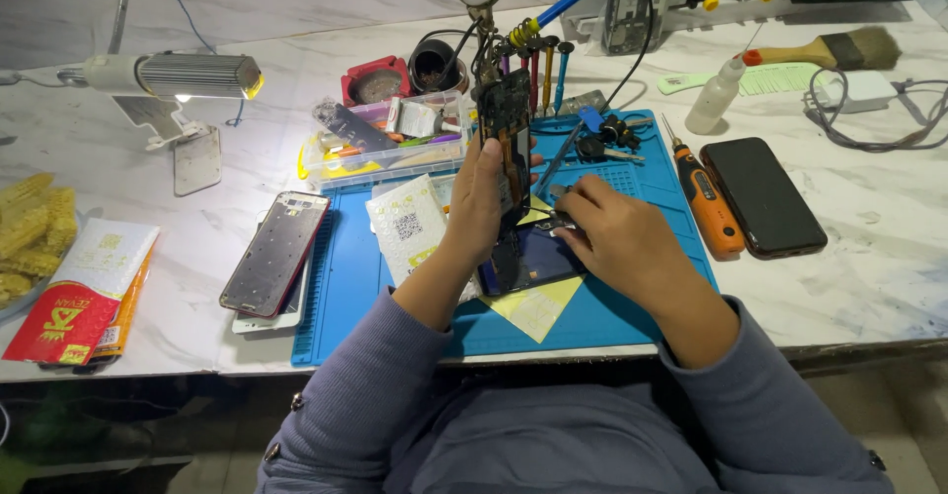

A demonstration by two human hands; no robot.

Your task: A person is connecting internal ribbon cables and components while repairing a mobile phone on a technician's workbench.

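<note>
1. While the left hand (484, 203) grips an opened phone body (506, 134) upright, fingers wrapped round its edge, the right hand (612, 237) rests curled on the blue mat (346, 287), fingertips pinched on a small dark part (555, 220) (too small to identify).
2. Packages: a red and white packet (79, 297) lies flat at the left table (869, 257) edge; a white pouch with a square code label (407, 223) sits on the mat beside the left wrist; yellow paper (538, 306) pokes out beneath the hands.
3. Count of phones: one held, one dark panel (528, 262) under the hands, one bare frame (276, 252) left of the mat, one black phone (762, 196) at right.
4. One orange screwdriver (709, 198), one paintbrush (839, 50), one squeeze bottle (719, 94), one clear parts tray (385, 144).
5. Yellow items (30, 232) at far left are cut off by the frame. The lamp (168, 75) glare hides what lies beneath it.
</note>
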